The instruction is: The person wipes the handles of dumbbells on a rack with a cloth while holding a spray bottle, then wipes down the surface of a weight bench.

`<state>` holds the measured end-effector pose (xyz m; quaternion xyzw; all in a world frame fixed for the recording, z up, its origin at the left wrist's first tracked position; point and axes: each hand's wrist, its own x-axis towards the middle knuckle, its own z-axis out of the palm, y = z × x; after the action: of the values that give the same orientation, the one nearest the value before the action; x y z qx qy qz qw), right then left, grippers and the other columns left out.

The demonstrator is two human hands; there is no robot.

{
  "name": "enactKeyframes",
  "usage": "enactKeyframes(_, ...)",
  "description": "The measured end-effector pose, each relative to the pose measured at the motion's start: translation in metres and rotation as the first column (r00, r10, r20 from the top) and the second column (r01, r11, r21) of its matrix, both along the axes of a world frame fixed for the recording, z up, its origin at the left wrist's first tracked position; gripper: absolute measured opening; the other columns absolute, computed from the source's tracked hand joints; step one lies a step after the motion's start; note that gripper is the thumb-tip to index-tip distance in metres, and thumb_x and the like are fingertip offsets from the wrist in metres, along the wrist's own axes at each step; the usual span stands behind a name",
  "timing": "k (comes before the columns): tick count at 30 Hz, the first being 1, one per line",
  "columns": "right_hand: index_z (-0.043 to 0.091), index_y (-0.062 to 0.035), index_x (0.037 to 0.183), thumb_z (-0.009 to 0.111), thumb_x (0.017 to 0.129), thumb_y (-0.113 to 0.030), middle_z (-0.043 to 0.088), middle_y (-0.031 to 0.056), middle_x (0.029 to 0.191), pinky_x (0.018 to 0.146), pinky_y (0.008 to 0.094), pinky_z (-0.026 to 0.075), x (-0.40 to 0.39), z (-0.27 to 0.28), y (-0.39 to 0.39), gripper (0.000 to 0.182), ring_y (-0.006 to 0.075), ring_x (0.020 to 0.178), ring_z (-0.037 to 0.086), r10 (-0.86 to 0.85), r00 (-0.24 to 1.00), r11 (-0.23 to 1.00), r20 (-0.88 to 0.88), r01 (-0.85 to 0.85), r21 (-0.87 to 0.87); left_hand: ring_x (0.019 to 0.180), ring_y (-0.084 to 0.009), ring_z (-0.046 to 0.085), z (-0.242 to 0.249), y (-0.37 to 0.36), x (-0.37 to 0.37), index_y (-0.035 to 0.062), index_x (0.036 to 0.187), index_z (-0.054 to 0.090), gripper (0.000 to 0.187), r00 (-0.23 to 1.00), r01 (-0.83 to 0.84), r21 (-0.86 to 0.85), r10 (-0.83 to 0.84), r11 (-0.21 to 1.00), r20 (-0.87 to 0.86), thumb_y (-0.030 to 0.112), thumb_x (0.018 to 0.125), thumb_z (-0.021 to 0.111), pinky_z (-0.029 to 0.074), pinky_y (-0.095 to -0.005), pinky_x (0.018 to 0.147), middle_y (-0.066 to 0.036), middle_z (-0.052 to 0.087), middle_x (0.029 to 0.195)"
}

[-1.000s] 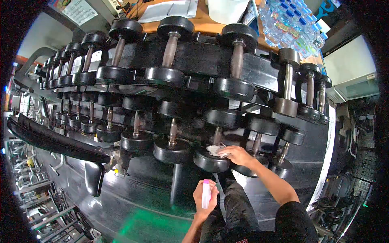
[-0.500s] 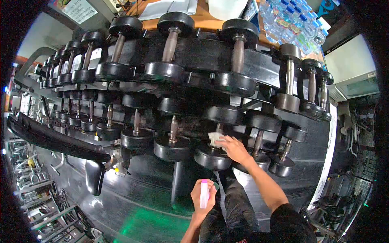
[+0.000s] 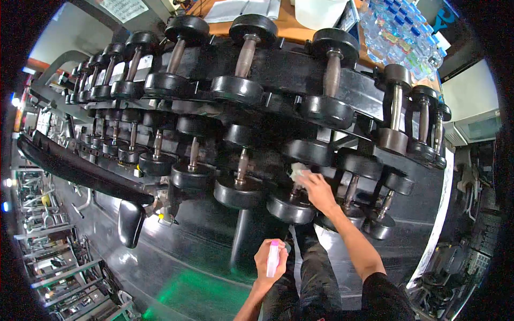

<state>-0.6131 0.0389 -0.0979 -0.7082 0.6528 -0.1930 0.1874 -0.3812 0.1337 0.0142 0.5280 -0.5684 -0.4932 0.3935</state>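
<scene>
My right hand [image 3: 319, 191] grips a crumpled pale cloth [image 3: 297, 170] with bent fingers. The cloth lies against the upper part of the handle of a black dumbbell [image 3: 290, 210] on the lower rack row, just under its far head. Part of that handle is hidden behind my fingers and the cloth. Lower down, in front of the rack, my left hand [image 3: 261, 261] is wrapped round a white bottle with a pink top [image 3: 273, 258], which looks like a spray bottle. It is held apart from the dumbbells.
Several more dumbbells [image 3: 244, 56] fill the upper row. Behind them a wooden desk [image 3: 289, 33] carries papers, a white container [image 3: 317, 15] and many water bottles [image 3: 399, 35]. A padded black bench [image 3: 80, 168] stands at left on the dark floor [image 3: 187, 241].
My right hand and the cloth have moved up the dumbbell's handle towards its far head. The left hand keeps hold of the bottle. The whole view has shifted slightly.
</scene>
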Motion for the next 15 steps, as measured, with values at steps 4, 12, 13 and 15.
enactKeyframes(4,0.066,-0.0220,0.115,0.055,0.080,-0.002,0.062,0.0046,0.123,0.087,0.0407,0.053,0.007,-0.005,0.005,0.042,0.0330,0.102,0.056,0.193,0.977,0.968,0.089,-0.205,0.147,0.063,-0.0183,0.062,-0.001,-0.007,0.002,0.0007,0.087,0.059,0.010,0.998,0.033,-0.104,-0.028,0.994,0.049,-0.002,0.079,0.065,0.050,-0.0282,0.057,-0.010,0.061,0.083)
enactKeyframes(12,0.063,-0.0121,0.117,0.052,0.092,-0.027,0.066,0.0160,0.112,0.091,0.0421,0.049,-0.037,0.009,-0.062,0.031,0.0353,0.101,0.063,0.330,0.875,0.726,0.353,-0.475,0.498,0.061,-0.0172,0.061,0.012,-0.017,-0.008,0.0000,0.086,0.051,0.008,0.996,0.085,-0.089,-0.081,0.992,0.040,-0.005,0.085,0.058,0.051,-0.0291,0.054,-0.012,0.058,0.081)
enactKeyframes(13,0.063,-0.0116,0.118,0.052,0.092,-0.026,0.066,0.0159,0.112,0.091,0.0427,0.049,-0.031,0.020,-0.066,0.031,0.0359,0.102,0.063,0.229,0.878,0.775,0.421,-0.426,0.466,0.061,-0.0175,0.061,0.011,-0.017,-0.008,0.0000,0.086,0.052,0.008,0.997,0.072,-0.062,-0.071,0.995,0.023,-0.004,0.085,0.058,0.051,-0.0292,0.055,-0.012,0.058,0.080)
enactKeyframes(15,0.061,-0.0104,0.119,0.053,0.092,-0.023,0.066,0.0157,0.111,0.091,0.0443,0.048,-0.006,0.026,-0.075,0.031,0.0374,0.103,0.062,0.073,0.862,0.886,0.502,-0.287,0.364,0.061,-0.0177,0.061,0.007,-0.017,-0.010,0.0001,0.086,0.052,0.008,0.998,0.058,-0.035,-0.058,0.998,0.007,-0.004,0.085,0.059,0.051,-0.0293,0.055,-0.012,0.058,0.079)
